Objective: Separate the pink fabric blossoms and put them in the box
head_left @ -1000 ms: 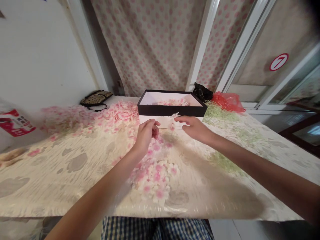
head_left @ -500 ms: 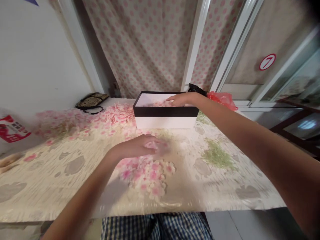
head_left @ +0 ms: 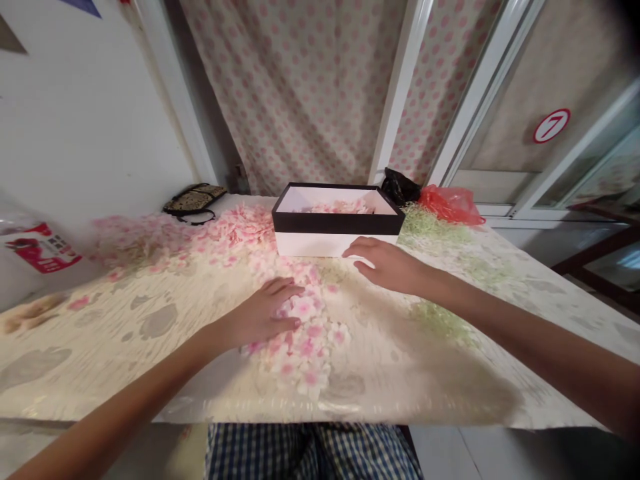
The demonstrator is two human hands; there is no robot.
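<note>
My left hand [head_left: 265,313] rests over a heap of pink and white artificial flower petals [head_left: 307,343] on the near part of the table, fingers apart and touching the petals. In front of the box, my right hand [head_left: 383,263] hovers with its fingers spread and nothing visible in it. The white box [head_left: 335,244] with a black rim stands upright and open at the top. Pink petals [head_left: 343,207] show inside it, though its floor is hidden by the front wall.
More pink petals [head_left: 240,227] spread along the table's left back. Green shredded filler [head_left: 445,323] lies to the right. Behind it are a red plastic bag [head_left: 453,203] and a black bag [head_left: 400,188]. A patterned pouch [head_left: 195,200] and a labelled bottle [head_left: 43,257] stand left.
My right hand has come out of the box toward me and is now in front of it. My left hand has drawn slightly back to the left, onto the near petals.
</note>
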